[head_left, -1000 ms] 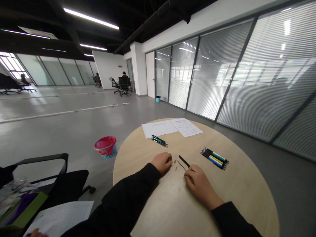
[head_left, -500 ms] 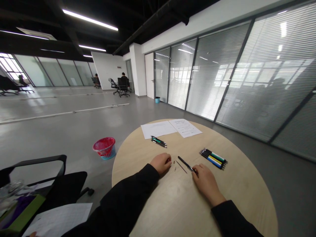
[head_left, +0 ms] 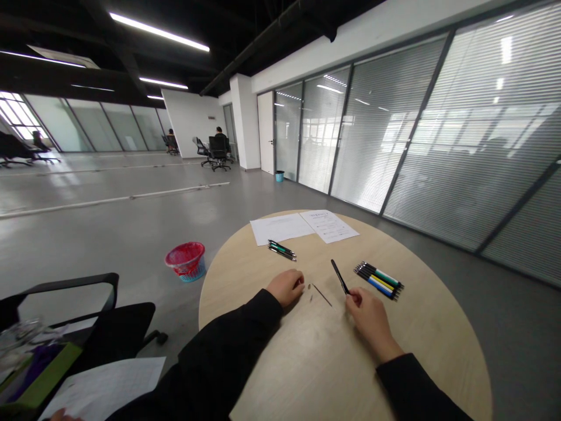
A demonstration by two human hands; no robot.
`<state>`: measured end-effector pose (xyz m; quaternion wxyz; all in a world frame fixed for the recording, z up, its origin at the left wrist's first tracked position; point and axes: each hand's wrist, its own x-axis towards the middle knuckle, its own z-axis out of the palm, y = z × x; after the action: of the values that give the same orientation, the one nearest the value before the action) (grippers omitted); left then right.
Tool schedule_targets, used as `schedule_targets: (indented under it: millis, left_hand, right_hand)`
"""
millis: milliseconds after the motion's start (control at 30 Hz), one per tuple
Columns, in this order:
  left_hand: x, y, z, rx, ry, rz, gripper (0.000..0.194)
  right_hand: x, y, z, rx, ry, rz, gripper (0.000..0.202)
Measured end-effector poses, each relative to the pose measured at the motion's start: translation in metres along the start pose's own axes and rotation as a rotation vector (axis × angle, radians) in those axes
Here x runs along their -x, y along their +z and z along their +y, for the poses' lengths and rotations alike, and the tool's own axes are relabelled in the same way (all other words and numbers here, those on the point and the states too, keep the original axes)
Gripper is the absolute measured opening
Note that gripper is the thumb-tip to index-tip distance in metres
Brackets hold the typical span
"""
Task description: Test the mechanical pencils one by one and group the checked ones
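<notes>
Between the fingertips of my right hand (head_left: 370,316), a black pen (head_left: 339,275) is gripped near its close end, its other end pointing away over the table. My left hand (head_left: 287,286) rests on the wood with its fingers curled; whatever they may hold is hidden. Just right of it lies a thin dark pen refill (head_left: 322,295). Tiny parts (head_left: 309,287) lie beside the refill, too small to name. To the right, a row of pens (head_left: 379,280) with black, green, yellow and blue barrels lies side by side. Several more pens (head_left: 281,250) lie beyond my left hand.
Two printed sheets (head_left: 283,228) lie at the far side of the round table (head_left: 298,374). On the floor at left stands a basket bin (head_left: 186,263) with a red liner. A black chair (head_left: 118,333) holds paper and other items. People sit far back.
My right hand has shifted slightly right, and the pen in it has swung right and away from the refill. My left hand stays in place.
</notes>
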<state>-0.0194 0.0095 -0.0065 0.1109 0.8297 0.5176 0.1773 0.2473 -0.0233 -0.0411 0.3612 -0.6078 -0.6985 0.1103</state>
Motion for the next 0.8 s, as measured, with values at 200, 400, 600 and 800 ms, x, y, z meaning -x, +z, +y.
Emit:
schedule_targets:
  millis: [200, 400, 600, 800]
  left_hand:
    - [-0.002, -0.003, 0.002, 0.076, -0.001, 0.090, 0.015]
    - [-0.004, -0.005, 0.004, 0.124, 0.058, 0.075, 0.016]
    - [-0.005, -0.007, 0.002, 0.132, 0.058, 0.069, 0.018]
    - [-0.016, -0.017, 0.010, 0.114, 0.197, -0.004, 0.021]
  right_hand:
    - [-0.002, -0.005, -0.005, -0.178, -0.049, 0.054, 0.027]
    - [-0.003, -0.005, 0.000, -0.308, 0.021, 0.003, 0.027]
    - [-0.006, -0.001, 0.010, -0.426, 0.084, 0.002, 0.027]
    - [-0.011, 0.000, 0.017, -0.458, 0.160, 0.097, 0.032]
